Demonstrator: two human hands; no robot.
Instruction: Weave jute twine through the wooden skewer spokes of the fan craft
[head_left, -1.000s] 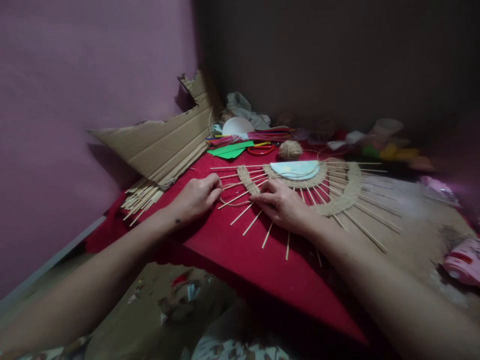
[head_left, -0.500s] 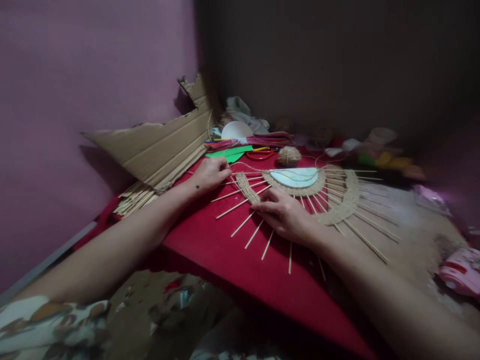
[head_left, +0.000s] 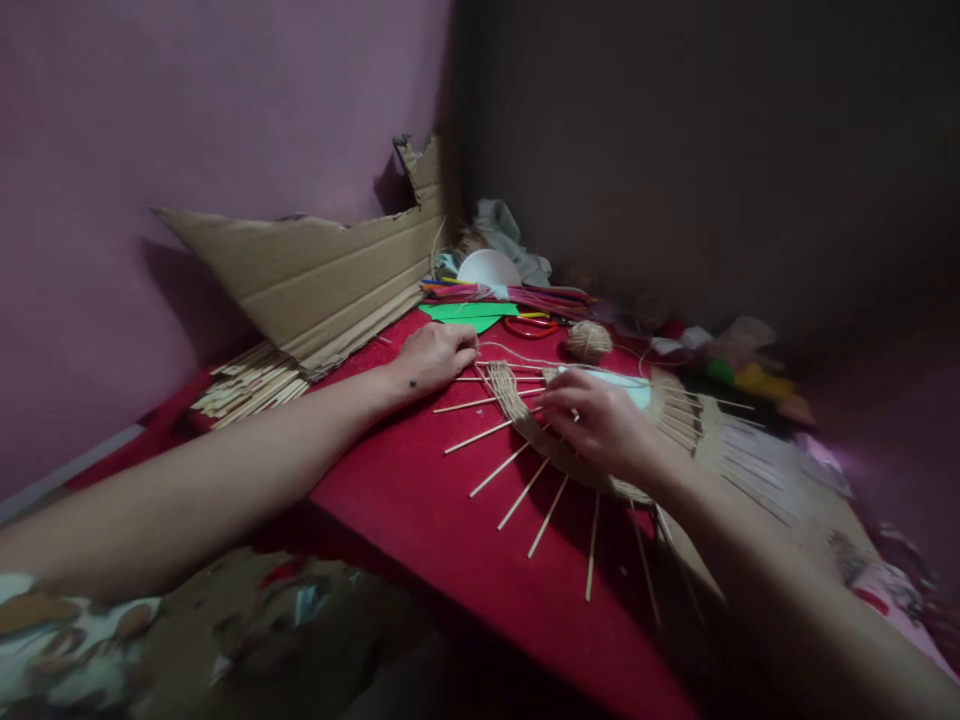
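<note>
The stick fan (head_left: 559, 457) lies under the right hand (head_left: 589, 410), the nearer one; its long straight edge runs from just beside the left hand (head_left: 439, 356) off past the right. Those right fingers are curled, though I can't tell whether they grip anything. The left seems to pinch a loose strand of twine (head_left: 517, 353) at the fan's end. Pale sticks spread like rays through a woven tan band (head_left: 514, 403), around a pale blue half-circle (head_left: 637, 392). Beyond the hands, a twine ball (head_left: 589, 341) sits on the red surface (head_left: 405, 470).
</note>
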